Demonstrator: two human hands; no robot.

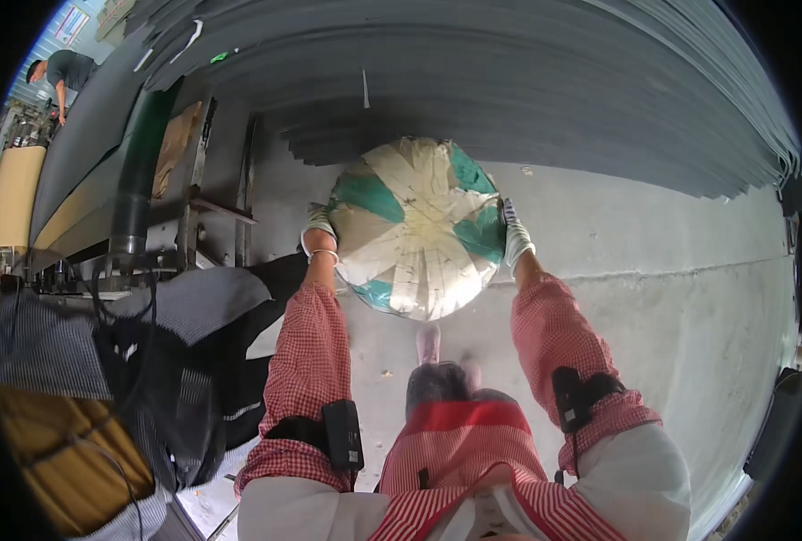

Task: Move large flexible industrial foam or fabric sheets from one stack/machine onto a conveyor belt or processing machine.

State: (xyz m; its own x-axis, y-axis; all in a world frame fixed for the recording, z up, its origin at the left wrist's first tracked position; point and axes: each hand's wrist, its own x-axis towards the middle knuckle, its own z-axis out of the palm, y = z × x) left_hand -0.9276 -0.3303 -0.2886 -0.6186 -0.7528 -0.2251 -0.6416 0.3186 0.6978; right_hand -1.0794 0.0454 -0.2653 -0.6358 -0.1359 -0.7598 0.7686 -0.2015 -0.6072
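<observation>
A round bundle wrapped in white and green [419, 225] is at the centre of the frame, held between both hands. The left grip [318, 233], in a pale glove, clasps its left side; the right grip [516, 236], also gloved, clasps its right. Pale floor [671, 243] shows at right. Dark grey layered sheets [545, 90] span the top; another person [69, 70] bends at upper left.
</observation>
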